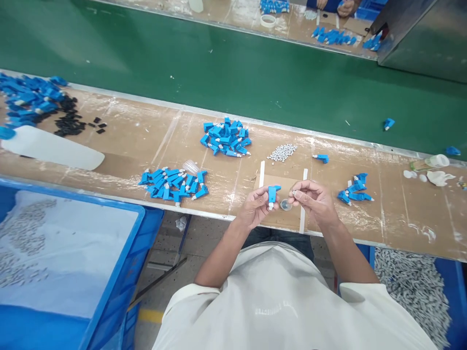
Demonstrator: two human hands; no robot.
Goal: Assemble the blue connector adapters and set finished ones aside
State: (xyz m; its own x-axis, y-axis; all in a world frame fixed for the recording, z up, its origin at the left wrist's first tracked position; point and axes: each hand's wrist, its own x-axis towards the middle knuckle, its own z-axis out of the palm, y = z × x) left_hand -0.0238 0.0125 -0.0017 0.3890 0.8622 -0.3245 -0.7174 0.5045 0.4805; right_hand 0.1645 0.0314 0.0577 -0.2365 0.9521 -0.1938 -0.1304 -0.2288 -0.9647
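My left hand [254, 206] holds a blue plastic part [272, 195] with a white tip pointing down, over the cardboard by the bench's front edge. To its right, my right hand [313, 198] pinches a small light-grey piece [294, 193] between thumb and fingertips. The two hands are a little apart. Between and just below them sits a small round clear dish [285, 204] with something dark in it. Beyond the hands lies a pile of small grey pieces [283, 152]. A single blue part [321, 158] rests to the right of that pile.
Blue parts lie in piles [226, 138] at centre and left, with a smaller group [355, 189] at right. A white bottle [54, 148] and black pieces [70, 116] are at far left. Behind runs a green belt [233, 73]; another person's hands [346, 7] show beyond. Blue bins [140, 243] flank me.
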